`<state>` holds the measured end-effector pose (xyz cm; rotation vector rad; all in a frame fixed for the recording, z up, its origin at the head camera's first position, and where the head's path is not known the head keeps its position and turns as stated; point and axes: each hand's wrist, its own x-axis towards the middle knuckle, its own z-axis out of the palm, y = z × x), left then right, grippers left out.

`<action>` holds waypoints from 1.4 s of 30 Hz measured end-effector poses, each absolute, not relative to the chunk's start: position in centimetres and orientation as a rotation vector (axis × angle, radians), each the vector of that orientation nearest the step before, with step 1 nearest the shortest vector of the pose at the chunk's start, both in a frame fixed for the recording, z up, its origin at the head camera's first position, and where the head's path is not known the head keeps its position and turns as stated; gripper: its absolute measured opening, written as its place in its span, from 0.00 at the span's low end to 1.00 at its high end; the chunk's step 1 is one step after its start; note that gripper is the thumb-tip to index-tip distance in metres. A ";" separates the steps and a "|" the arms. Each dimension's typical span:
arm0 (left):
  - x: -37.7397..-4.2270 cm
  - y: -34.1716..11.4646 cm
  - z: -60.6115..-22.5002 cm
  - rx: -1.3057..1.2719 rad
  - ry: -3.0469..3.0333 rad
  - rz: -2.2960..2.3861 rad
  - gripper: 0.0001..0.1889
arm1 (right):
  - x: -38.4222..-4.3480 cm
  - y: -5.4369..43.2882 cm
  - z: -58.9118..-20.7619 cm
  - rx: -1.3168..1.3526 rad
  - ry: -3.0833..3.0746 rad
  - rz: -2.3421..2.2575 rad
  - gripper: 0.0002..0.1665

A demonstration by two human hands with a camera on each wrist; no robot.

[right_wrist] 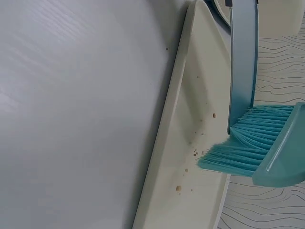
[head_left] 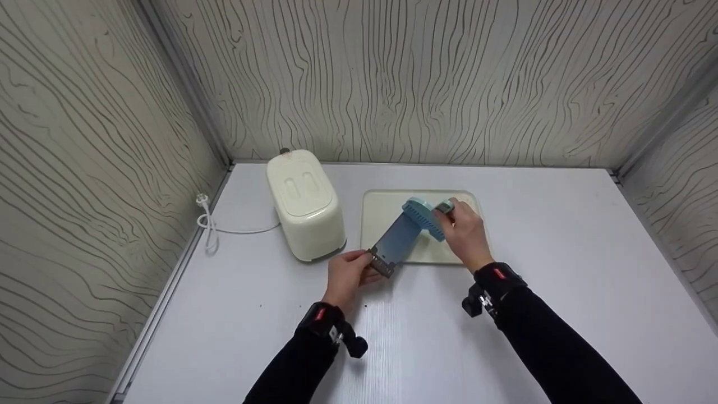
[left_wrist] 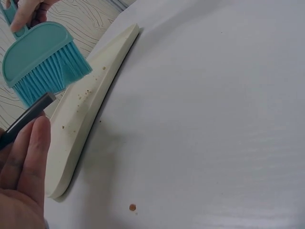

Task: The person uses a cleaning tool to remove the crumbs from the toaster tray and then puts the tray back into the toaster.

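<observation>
Between thumb and fingers my left hand [head_left: 343,276] pinches the dark end of a flat bluish metal crumb tray [head_left: 397,240], which slants up and away to the right. My right hand [head_left: 466,233] grips the handle of a teal hand brush [head_left: 416,212]. Its bristles [right_wrist: 245,143] are splayed against the crumb tray's far end in the right wrist view. Underneath lies a cream serving tray [head_left: 374,216] with scattered brown crumbs [right_wrist: 196,153] on it. The left wrist view shows the left fingers [left_wrist: 35,152] under the crumb tray's dark edge.
A cream toaster [head_left: 314,224] with a lid on top stands left of the serving tray. Its white cord and plug [head_left: 205,210] lie by the table's left edge. A few crumbs [left_wrist: 132,207] dot the white table in front. Patterned panels [head_left: 392,84] wall the back and sides.
</observation>
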<state>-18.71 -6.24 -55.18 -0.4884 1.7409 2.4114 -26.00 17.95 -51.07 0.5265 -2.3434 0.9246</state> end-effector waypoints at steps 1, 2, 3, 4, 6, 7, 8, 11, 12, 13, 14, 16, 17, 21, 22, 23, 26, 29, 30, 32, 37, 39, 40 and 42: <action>-18.7 -6.2 -55.2 -0.492 1.740 2.413 0.18 | -26.0 18.0 -51.1 0.532 -2.342 0.920 0.08; -18.7 -6.3 -55.1 -0.492 1.742 2.414 0.18 | -26.0 18.1 -51.1 0.535 -2.341 0.917 0.08; -18.7 -6.3 -55.1 -0.494 1.744 2.414 0.18 | -25.9 18.2 -51.2 0.538 -2.338 0.916 0.08; -18.6 -6.3 -55.0 -0.495 1.746 2.411 0.18 | -25.9 18.3 -51.2 0.539 -2.334 0.915 0.08; -18.6 -6.3 -54.9 -0.493 1.753 2.408 0.18 | -25.9 18.5 -51.3 0.540 -2.331 0.918 0.08; -18.6 -6.4 -54.9 -0.495 1.757 2.408 0.17 | -25.9 18.6 -51.3 0.540 -2.335 0.915 0.08; -18.6 -6.4 -54.8 -0.494 1.761 2.408 0.17 | -25.9 18.7 -51.3 0.539 -2.342 0.909 0.08; -18.7 -6.5 -54.8 -0.489 1.775 2.415 0.17 | -25.8 19.1 -51.2 0.534 -2.365 0.901 0.08; -18.7 -6.5 -54.9 -0.491 1.779 2.417 0.18 | -25.8 19.2 -51.2 0.530 -2.378 0.900 0.08; -18.7 -6.5 -54.9 -0.491 1.782 2.419 0.18 | -25.8 19.3 -51.1 0.527 -2.387 0.895 0.08; -18.8 -6.5 -55.0 -0.488 1.787 2.419 0.18 | -25.8 19.3 -51.1 0.521 -2.395 0.891 0.08; -18.8 -6.6 -55.1 -0.484 1.795 2.419 0.19 | -25.8 19.5 -51.0 0.514 -2.407 0.884 0.07; -18.8 -6.6 -55.1 -0.483 1.796 2.418 0.19 | -25.8 19.5 -51.0 0.513 -2.413 0.878 0.07; -18.8 -6.6 -55.1 -0.488 1.805 2.409 0.19 | -25.9 19.7 -50.8 0.524 -2.421 0.836 0.08; -18.9 -6.6 -55.1 -0.492 1.806 2.408 0.19 | -25.9 19.7 -50.7 0.527 -2.423 0.824 0.08; -18.9 -6.6 -55.1 -0.495 1.808 2.407 0.19 | -25.9 19.7 -50.7 0.528 -2.424 0.812 0.08; -18.9 -6.6 -55.1 -0.511 1.800 2.405 0.19 | -25.9 19.9 -50.8 0.519 -2.426 0.792 0.08; -18.9 -6.7 -55.0 -0.520 1.779 2.416 0.18 | -25.9 20.1 -50.8 0.500 -2.430 0.781 0.08; -18.9 -6.7 -55.0 -0.524 1.773 2.421 0.18 | -25.9 20.2 -50.8 0.494 -2.434 0.779 0.08; -18.8 -6.8 -55.0 -0.524 1.762 2.436 0.17 | -25.8 20.3 -50.7 0.483 -2.447 0.777 0.08; -18.8 -6.9 -55.0 -0.523 1.749 2.451 0.17 | -25.7 20.5 -50.5 0.445 -2.472 0.783 0.08; -18.7 -6.9 -55.0 -0.524 1.752 2.447 0.17 | -25.6 20.5 -50.4 0.428 -2.471 0.787 0.08; -18.7 -6.9 -55.0 -0.526 1.749 2.448 0.17 | -25.6 20.5 -50.4 0.420 -2.466 0.789 0.08; -18.6 -6.9 -55.0 -0.522 1.748 2.450 0.17 | -25.6 20.6 -50.4 0.404 -2.452 0.800 0.09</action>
